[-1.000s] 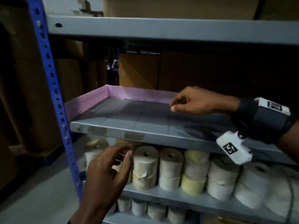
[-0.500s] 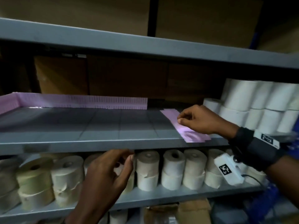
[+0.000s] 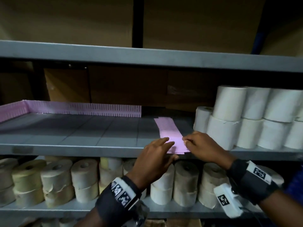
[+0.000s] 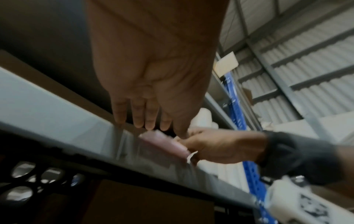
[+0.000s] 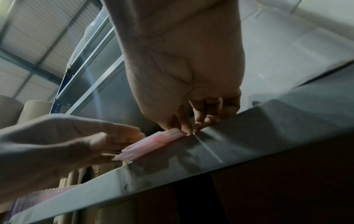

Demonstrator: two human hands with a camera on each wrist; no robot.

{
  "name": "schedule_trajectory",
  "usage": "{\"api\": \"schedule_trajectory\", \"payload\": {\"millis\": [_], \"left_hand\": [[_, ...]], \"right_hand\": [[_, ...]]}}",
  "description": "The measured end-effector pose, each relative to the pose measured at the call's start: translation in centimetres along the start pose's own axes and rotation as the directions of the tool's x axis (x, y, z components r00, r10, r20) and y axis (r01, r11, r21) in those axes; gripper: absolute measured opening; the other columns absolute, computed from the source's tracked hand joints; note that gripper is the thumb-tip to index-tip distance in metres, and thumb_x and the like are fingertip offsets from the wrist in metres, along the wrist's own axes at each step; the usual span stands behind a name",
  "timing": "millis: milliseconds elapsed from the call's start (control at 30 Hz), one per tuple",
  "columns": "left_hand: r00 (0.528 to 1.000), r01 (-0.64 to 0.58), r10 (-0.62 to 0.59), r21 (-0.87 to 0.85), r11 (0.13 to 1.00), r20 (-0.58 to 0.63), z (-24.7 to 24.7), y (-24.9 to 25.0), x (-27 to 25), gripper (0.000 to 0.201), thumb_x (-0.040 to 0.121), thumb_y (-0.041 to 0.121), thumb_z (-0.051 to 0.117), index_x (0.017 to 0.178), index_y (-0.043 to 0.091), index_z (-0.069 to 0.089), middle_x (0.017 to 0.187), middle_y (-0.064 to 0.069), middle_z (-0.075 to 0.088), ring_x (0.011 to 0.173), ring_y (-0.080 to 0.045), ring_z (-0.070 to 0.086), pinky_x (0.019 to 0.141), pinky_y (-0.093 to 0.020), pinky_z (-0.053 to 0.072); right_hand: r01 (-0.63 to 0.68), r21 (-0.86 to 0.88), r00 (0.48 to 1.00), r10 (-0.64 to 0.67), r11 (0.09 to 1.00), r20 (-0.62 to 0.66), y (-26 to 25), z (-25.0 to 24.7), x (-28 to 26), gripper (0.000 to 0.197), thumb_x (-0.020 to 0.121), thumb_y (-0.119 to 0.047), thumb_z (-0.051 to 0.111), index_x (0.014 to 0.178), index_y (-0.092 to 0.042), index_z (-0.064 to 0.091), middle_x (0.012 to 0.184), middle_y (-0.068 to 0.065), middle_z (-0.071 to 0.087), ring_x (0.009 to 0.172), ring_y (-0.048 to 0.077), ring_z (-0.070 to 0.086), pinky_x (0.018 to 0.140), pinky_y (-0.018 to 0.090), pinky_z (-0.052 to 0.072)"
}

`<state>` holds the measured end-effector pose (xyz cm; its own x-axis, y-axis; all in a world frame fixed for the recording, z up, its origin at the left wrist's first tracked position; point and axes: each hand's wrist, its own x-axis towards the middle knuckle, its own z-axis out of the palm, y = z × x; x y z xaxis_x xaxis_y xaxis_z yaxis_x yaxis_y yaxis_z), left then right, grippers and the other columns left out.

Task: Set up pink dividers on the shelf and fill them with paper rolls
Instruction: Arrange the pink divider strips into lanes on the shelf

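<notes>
A flat stack of pink divider strips (image 3: 169, 131) lies on the grey middle shelf (image 3: 78, 133), its front end over the shelf's edge. My right hand (image 3: 188, 141) pinches the stack's right edge with thumb and fingertips; the right wrist view shows them on the stack (image 5: 153, 142). My left hand (image 3: 164, 145) lays straight fingers on the stack's left side, thumb below the front edge. Standing pink dividers (image 3: 98, 109) line the shelf's back and left side (image 3: 11, 110). White paper rolls (image 3: 246, 118) are stacked right of the strips.
The lower shelf (image 3: 49, 208) holds a row of cream and yellowish paper rolls (image 3: 55, 181). Another grey shelf (image 3: 147, 59) runs above with cardboard boxes (image 3: 65, 18) on it. Brown boxes (image 3: 65, 86) stand behind the middle shelf. Bare shelf surface lies between the standing dividers and the strips.
My left hand has risen from the lower rolls onto the pink stack. The view has swung right along the shelf. My right hand has slid to the stack's front right edge.
</notes>
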<state>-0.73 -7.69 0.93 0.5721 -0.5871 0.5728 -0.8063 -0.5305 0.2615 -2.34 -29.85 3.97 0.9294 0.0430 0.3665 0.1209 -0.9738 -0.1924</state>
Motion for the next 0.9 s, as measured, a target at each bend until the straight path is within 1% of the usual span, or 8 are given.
{"api": "schedule_trajectory", "payload": {"millis": [200,333,400,500,600,700,800,900], "left_hand": [[0.992,-0.070,0.059,-0.092,0.993,-0.109,1.9,-1.0,0.9,0.028,0.093,0.025,0.071,0.121,0.019,0.074,0.125,-0.002,0.070,0.115,-0.022,0.064,0.096,-0.032,0.050],[0.989,-0.053,0.017,-0.249,0.967,-0.145,2.3,-1.3,0.5,0.025,0.093,0.027,0.072,0.116,0.019,0.076,0.121,0.005,0.070,0.117,-0.012,0.063,0.098,-0.036,0.053],[0.986,-0.049,-0.005,-0.323,0.945,-0.164,1.9,-1.3,0.3,0.022,0.092,0.024,0.075,0.113,0.018,0.078,0.118,0.007,0.070,0.115,-0.007,0.063,0.097,-0.030,0.053],[0.972,-0.087,-0.003,-0.370,0.925,-0.236,0.9,-1.1,0.0,0.020,0.090,0.017,0.077,0.110,0.017,0.079,0.115,0.010,0.072,0.112,0.001,0.064,0.096,-0.019,0.050],[0.907,-0.174,0.032,-0.307,0.936,-0.419,-0.2,-1.5,-0.4,0.019,0.092,0.011,0.072,0.111,0.013,0.077,0.117,0.007,0.074,0.112,0.001,0.067,0.096,-0.024,0.054],[0.802,-0.204,0.023,-0.238,0.950,-0.597,-1.8,-2.6,-0.7,0.021,0.095,0.011,0.067,0.116,0.012,0.072,0.119,0.005,0.072,0.111,0.006,0.066,0.092,-0.014,0.052],[0.710,-0.168,-0.150,-0.373,0.913,-0.688,-3.9,-3.4,-1.4,0.020,0.100,0.019,0.064,0.119,0.020,0.066,0.111,0.008,0.075,0.096,-0.009,0.074,0.081,-0.025,0.060],[0.647,-0.203,-0.364,-0.611,0.765,-0.670,-6.4,-4.0,-2.4,0.021,0.099,0.022,0.061,0.119,0.016,0.067,0.104,0.001,0.078,0.094,-0.020,0.077,0.083,-0.031,0.063]], "right_hand": [[-0.048,0.352,0.991,0.088,0.935,-0.098,1.2,0.8,-0.5,0.009,0.087,-0.027,0.065,0.083,-0.031,0.073,0.078,-0.022,0.068,0.075,-0.006,0.062,0.063,0.005,0.044],[-0.072,0.470,0.962,0.186,0.880,-0.201,1.3,1.9,-0.8,0.011,0.085,-0.027,0.068,0.076,-0.029,0.072,0.072,-0.018,0.070,0.068,-0.001,0.064,0.062,0.013,0.046],[-0.081,0.497,0.947,0.222,0.864,-0.231,1.1,2.2,-0.9,0.009,0.086,-0.029,0.068,0.079,-0.027,0.074,0.076,-0.015,0.071,0.070,0.002,0.065,0.066,0.021,0.050],[-0.072,0.538,0.939,0.239,0.840,-0.247,0.8,2.1,-0.7,0.011,0.087,-0.028,0.066,0.080,-0.030,0.073,0.079,-0.018,0.072,0.072,0.000,0.065,0.064,0.018,0.050],[-0.056,0.577,0.926,0.259,0.815,-0.275,0.9,1.3,-0.4,0.015,0.086,-0.025,0.067,0.076,-0.035,0.070,0.079,-0.021,0.071,0.074,-0.004,0.066,0.065,0.014,0.048],[-0.056,0.576,0.916,0.272,0.816,-0.296,0.9,0.1,-0.2,0.011,0.087,-0.028,0.067,0.079,-0.034,0.071,0.079,-0.017,0.073,0.074,-0.001,0.067,0.066,0.016,0.051],[-0.075,0.522,0.906,0.277,0.850,-0.321,0.6,-1.1,0.3,0.008,0.087,-0.031,0.067,0.094,-0.032,0.071,0.089,-0.014,0.072,0.079,-0.001,0.066,0.074,0.020,0.055],[-0.181,0.424,0.922,0.303,0.887,-0.242,-0.2,-2.2,1.3,0.038,0.090,-0.035,0.063,0.127,-0.027,0.058,0.119,-0.003,0.066,0.097,0.010,0.064,0.082,0.028,0.055]]}}
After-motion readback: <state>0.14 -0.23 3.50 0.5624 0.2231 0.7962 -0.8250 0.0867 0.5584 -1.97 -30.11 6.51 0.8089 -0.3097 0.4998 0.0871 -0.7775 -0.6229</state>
